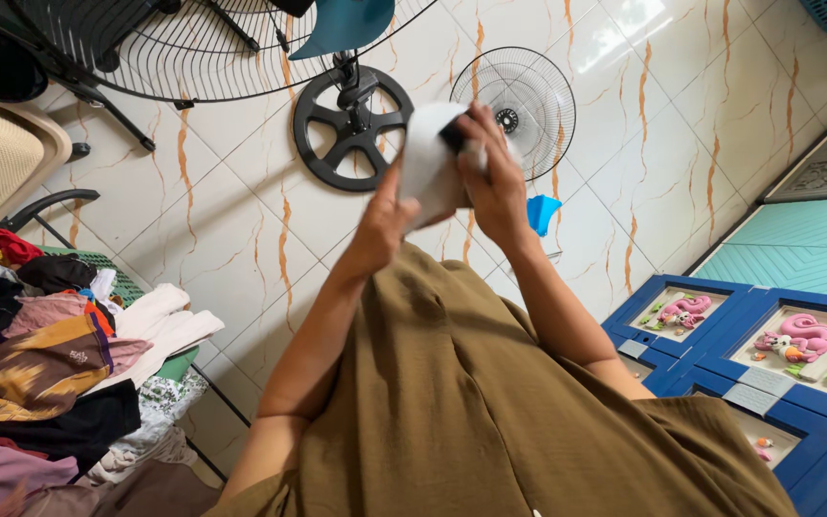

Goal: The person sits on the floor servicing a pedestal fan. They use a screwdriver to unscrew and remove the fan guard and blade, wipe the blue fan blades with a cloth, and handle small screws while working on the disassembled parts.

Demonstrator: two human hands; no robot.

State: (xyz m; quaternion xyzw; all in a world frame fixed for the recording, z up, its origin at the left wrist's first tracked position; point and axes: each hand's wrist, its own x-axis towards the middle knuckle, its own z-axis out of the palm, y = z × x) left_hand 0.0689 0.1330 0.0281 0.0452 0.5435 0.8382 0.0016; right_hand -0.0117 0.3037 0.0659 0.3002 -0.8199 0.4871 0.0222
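A glossy white tiled floor with orange veining (pixel 241 220) fills the background, on which a black round fan base (pixel 352 129), a detached white wire fan guard (pixel 519 101) and a small blue plastic blade piece (pixel 542 213) are laid. A heap of mixed-coloured folded clothes (pixel 50 364) is piled at the left, and blue plastic drawers with pink relief figures (pixel 758 354) are seen at the right. Both bare forearms are raised away from the olive-brown garment (pixel 471 421) and brought together. A white rounded fan part (pixel 430 165) is gripped from below by the left hand (pixel 383 225), while the right hand (pixel 496 177) is closed over its top edge, fingers curled around it.
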